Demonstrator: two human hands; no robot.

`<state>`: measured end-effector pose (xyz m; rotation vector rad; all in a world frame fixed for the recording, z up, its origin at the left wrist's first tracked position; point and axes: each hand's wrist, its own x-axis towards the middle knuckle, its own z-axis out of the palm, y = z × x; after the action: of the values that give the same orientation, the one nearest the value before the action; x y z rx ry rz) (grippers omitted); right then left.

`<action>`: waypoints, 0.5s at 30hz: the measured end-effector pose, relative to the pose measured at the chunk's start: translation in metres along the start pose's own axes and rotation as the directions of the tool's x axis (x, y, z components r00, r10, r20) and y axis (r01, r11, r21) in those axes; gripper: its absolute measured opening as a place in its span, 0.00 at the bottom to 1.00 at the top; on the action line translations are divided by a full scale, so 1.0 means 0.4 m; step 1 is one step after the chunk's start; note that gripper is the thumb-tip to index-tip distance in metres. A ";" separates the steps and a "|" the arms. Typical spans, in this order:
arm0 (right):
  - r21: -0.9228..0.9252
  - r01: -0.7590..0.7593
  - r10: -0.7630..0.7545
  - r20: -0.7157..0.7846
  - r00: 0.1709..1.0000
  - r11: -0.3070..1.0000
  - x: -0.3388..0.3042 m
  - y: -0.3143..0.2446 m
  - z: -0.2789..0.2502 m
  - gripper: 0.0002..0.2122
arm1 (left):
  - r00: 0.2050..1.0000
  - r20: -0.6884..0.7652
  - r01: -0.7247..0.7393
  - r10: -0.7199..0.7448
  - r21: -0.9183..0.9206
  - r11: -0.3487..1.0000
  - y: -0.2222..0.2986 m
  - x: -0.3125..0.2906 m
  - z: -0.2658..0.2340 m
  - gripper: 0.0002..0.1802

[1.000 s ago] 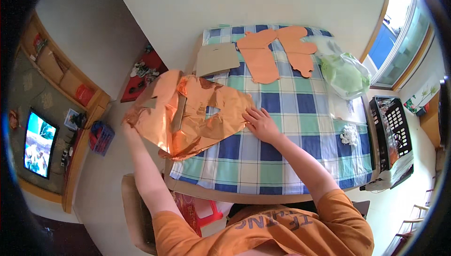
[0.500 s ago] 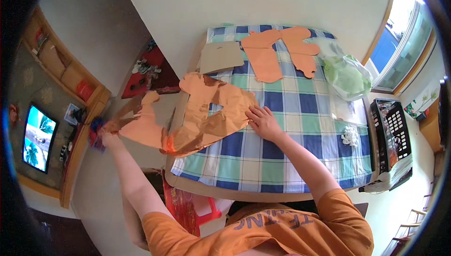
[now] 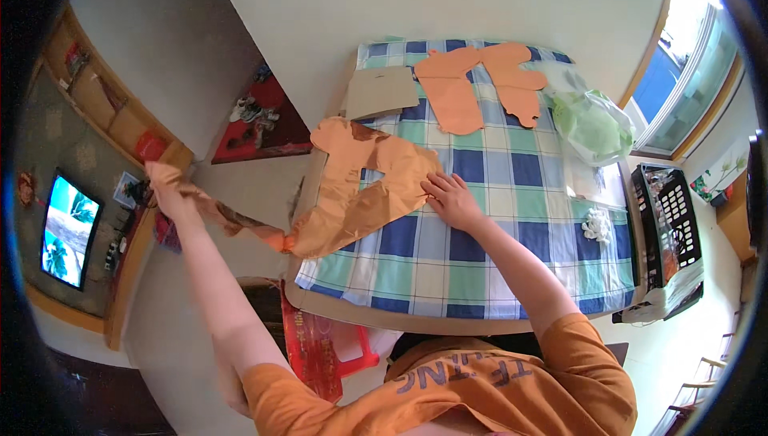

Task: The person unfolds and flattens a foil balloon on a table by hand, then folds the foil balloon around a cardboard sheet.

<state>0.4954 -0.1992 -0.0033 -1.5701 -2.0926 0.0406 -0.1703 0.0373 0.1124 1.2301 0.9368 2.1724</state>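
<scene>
A flat, crinkled, copper-orange foil balloon (image 3: 352,184) lies on a checked cloth (image 3: 500,264), its left part hanging past the table's left edge. My left hand (image 3: 166,194) is closed on the far end of that part, holding it out in a twisted strip. An orange gathered spot (image 3: 290,241) marks where the strip meets the wider foil. With fingers apart, my right hand (image 3: 454,198) lies on the cloth, its fingertips at the foil's right edge. Two flat orange shapes (image 3: 450,100) lie at the table's back.
Behind the foil lies a beige cardboard piece (image 3: 380,92). A green-and-clear plastic bag (image 3: 592,128) and a crumpled white bundle (image 3: 596,226) are on the table's right side. Beyond it stands a black crate (image 3: 670,228). A red stool (image 3: 358,356) is below the front edge.
My left hand has moved farther out and away, drawing the hanging foil from a spread flap into a narrow twisted strip. My right hand stays at the foil's right edge.
</scene>
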 end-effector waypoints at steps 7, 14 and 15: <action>0.111 0.050 -0.041 -0.080 0.996 0.993 0.002 -0.025 -0.011 0.18 | 0.824 0.447 0.556 0.349 -0.515 -0.652 0.211 0.216 -0.305 0.23; 0.026 0.025 -0.024 -0.036 0.999 0.999 0.004 0.002 0.021 0.18 | 0.957 -0.211 0.273 0.200 0.889 -0.367 0.355 -0.109 -0.317 0.30; 0.011 0.011 -0.011 -0.031 0.999 1.000 -0.002 0.013 0.018 0.18 | 0.960 -0.212 0.266 0.183 0.893 -0.362 0.349 -0.131 -0.255 0.30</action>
<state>0.4973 -0.1963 -0.0114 -1.5432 -2.0731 0.0236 -0.2430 -0.1235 0.1516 1.2084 3.3684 0.7751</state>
